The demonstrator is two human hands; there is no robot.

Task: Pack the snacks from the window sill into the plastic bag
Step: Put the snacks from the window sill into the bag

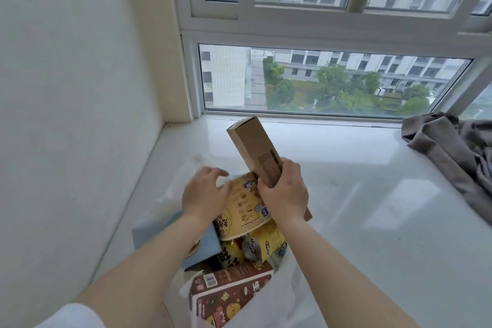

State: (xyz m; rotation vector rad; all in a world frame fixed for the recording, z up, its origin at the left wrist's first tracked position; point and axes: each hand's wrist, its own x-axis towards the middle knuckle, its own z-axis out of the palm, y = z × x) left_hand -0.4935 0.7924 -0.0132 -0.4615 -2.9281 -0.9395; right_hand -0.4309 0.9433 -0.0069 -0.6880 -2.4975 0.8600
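Observation:
A clear plastic bag (269,303) lies open on the white window sill (359,194), stuffed with snacks. Inside it are a yellow noodle cup (243,210), a second yellow pack (269,243), a brown printed box (229,293) and a light blue box (207,247). My right hand (285,192) grips the lower part of a long brown cardboard box (251,148), tilted up over the bag's mouth. My left hand (205,194) holds the bag's thin edge beside the noodle cup; the fingertips are blurred.
A white wall (66,114) closes the left side. The window frame (319,32) stands behind the sill. A crumpled grey-brown cloth (452,157) lies at the right end of the sill.

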